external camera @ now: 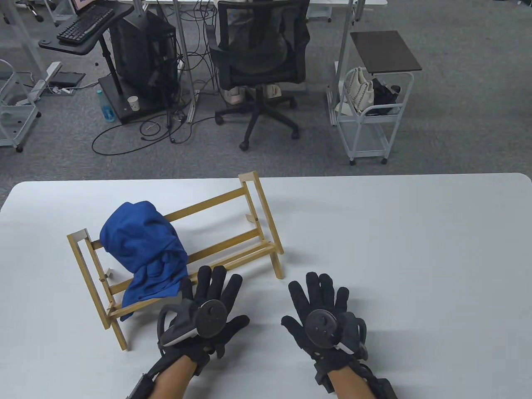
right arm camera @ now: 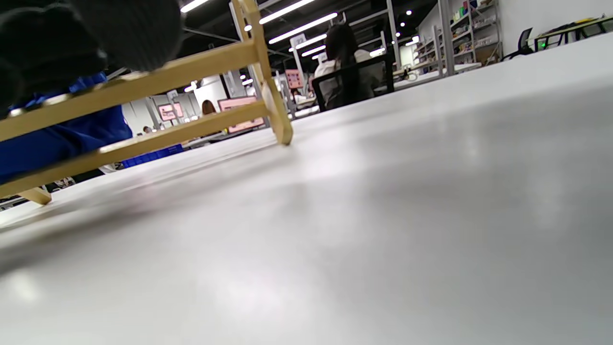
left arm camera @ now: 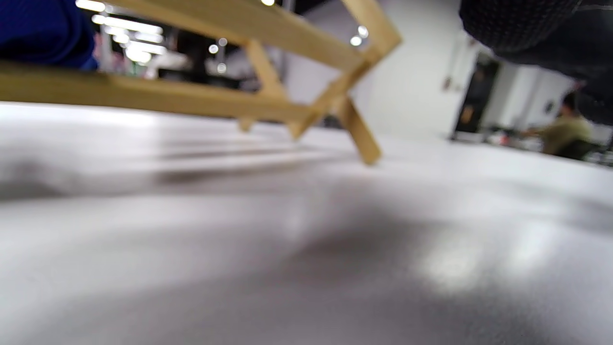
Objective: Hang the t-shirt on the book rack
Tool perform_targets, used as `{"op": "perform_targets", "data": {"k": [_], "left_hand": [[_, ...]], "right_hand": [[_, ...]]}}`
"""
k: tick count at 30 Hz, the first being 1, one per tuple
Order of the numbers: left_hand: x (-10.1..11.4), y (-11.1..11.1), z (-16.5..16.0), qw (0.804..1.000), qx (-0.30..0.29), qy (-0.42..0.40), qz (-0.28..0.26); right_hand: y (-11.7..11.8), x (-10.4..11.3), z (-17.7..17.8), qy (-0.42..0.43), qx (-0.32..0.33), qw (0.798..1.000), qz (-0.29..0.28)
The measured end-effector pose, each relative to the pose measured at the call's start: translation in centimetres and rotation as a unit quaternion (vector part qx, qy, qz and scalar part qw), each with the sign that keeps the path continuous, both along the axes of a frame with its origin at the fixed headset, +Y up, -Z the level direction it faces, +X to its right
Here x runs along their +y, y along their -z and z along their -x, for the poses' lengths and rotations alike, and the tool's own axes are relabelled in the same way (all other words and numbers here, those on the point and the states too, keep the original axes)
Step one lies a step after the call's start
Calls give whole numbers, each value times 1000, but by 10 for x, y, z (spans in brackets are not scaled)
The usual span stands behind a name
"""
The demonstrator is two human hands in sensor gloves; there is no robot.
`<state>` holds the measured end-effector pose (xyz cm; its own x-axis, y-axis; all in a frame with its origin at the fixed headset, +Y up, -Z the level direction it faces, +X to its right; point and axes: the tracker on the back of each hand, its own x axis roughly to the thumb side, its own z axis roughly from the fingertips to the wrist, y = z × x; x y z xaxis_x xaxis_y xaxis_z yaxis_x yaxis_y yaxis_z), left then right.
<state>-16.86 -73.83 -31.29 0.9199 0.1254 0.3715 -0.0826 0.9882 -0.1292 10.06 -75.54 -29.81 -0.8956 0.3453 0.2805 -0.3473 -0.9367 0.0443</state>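
A blue t-shirt (external camera: 145,249) hangs bunched over the left half of a wooden book rack (external camera: 232,199) standing on the white table (external camera: 395,249). My left hand (external camera: 214,291) lies flat on the table, fingers spread, just in front of the rack and right of the shirt's hanging end, holding nothing. My right hand (external camera: 320,297) lies flat with fingers spread, right of the rack's front right leg, empty. The left wrist view shows the rack (left arm camera: 268,28) and a bit of the shirt (left arm camera: 43,28). The right wrist view shows the rack (right arm camera: 143,81) with the shirt (right arm camera: 62,139) behind its rails.
Beyond the table's far edge stand an office chair (external camera: 262,62), a white cart with bags (external camera: 370,104) and a computer stand (external camera: 137,58) on grey carpet. The right half of the table is bare white surface.
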Motion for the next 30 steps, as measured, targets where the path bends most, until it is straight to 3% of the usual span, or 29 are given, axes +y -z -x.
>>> {"op": "perform_targets", "data": {"k": [30], "left_hand": [[3, 2, 4, 1000, 9, 2, 8]], "right_hand": [[0, 2, -2, 13, 3, 1000, 5]]}}
